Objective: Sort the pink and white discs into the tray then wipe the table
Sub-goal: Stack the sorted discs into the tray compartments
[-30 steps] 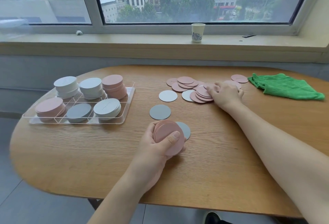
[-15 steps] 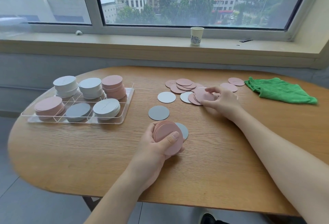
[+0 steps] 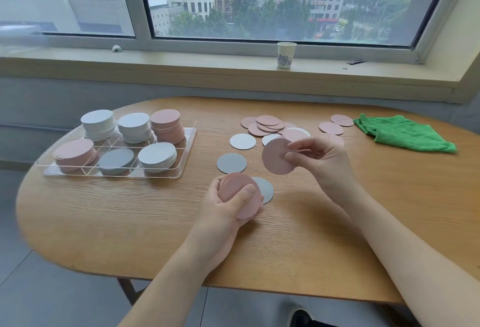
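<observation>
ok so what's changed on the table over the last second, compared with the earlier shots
The right hand has left the loose pink pile, where it lay flat a second ago, pinched one pink disc and lifted it toward the left hand. The left hand keeps gripping its pink stack in the same place. The tray, the loose white discs and the green cloth have not moved.

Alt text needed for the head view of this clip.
The right hand pinches a pink disc above a wooden table while the left hand grips a pink stack. Loose discs lie beyond, a tray at left, a green cloth at right.
</observation>
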